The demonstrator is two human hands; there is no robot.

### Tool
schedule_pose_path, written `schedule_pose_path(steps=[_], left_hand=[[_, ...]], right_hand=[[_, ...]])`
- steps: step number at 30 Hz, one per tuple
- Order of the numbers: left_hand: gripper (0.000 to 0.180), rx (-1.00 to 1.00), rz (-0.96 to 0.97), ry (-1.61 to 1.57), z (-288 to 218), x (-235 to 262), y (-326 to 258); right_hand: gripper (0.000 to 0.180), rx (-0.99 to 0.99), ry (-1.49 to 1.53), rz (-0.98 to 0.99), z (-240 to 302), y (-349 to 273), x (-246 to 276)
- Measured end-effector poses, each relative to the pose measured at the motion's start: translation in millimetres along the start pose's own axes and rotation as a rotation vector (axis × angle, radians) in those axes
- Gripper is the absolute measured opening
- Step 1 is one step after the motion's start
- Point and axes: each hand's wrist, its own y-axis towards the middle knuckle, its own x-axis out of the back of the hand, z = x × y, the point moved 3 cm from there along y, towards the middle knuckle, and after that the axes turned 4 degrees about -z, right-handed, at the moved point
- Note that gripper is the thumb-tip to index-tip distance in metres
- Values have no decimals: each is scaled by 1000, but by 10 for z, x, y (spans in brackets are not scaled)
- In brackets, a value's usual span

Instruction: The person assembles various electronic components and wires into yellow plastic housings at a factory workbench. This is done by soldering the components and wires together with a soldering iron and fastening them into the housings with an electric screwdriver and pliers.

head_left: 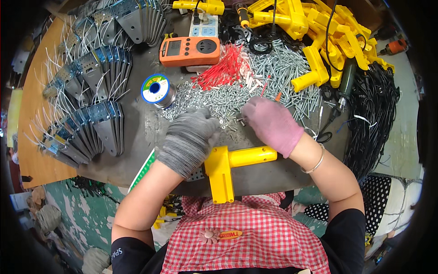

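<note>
- Head view, reference: clock directions are taken from the yellow housing, with 12 o'clock toward the upper edge of the view.
- Yellow housing (223, 173): lies at the near edge of the dark work surface (137, 146), in front of the person. Its tubular arm points to 3 o'clock; its block-shaped leg points to 6 o'clock and overlaps the surface edge.
- Left hand (189, 141): grey striped glove, at 10 o'clock, just beside the housing. Fingers are bent toward the hardware pile. Fingertips are hidden; grip width and contents cannot be determined, nor can contact with the housing.
- Right hand (273, 125): pink glove, between 1 and 2 o'clock, at the near side of the pile. Fingers are curled inward; whether they hold a part cannot be determined.
- Small screws (223, 98): spread at 12 o'clock, beyond both hands.
- Long screws (287, 68): heaped at 1 o'clock, adjoining the small screws.
- Red leaded parts (223, 66): bunched at 12 o'clock, behind the small screws.
- Solder spool (157, 90): upright, between 10 and 11 o'clock.
- Orange meter (189, 51): between 11 and 12 o'clock, beyond the spool.
- Metal brackets (109, 130): three rows with white wires, from 10 to 11 o'clock.
- Other yellow housings (312, 68): piled at 1 o'clock.
- Black cables (372, 114): bundled between 2 and 3 o'clock.
</note>
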Motion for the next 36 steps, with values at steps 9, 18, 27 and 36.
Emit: schedule_pose_path(steps=[9,18,27,36], left_hand=[[18,-126,177,94,-63,-194,284],[12,43,-248,-100,-36,166,-14],[28,-39,-244,-326,-149,284,-827],[30,-351,-155,-324,-420,-27,-1368]], right_hand=[[15,65,179,82,164,37,64],[13,-14,233,126,204,149,7],[8,455,174,80,319,184,-159],[16,151,921,362,393,262,-102]])
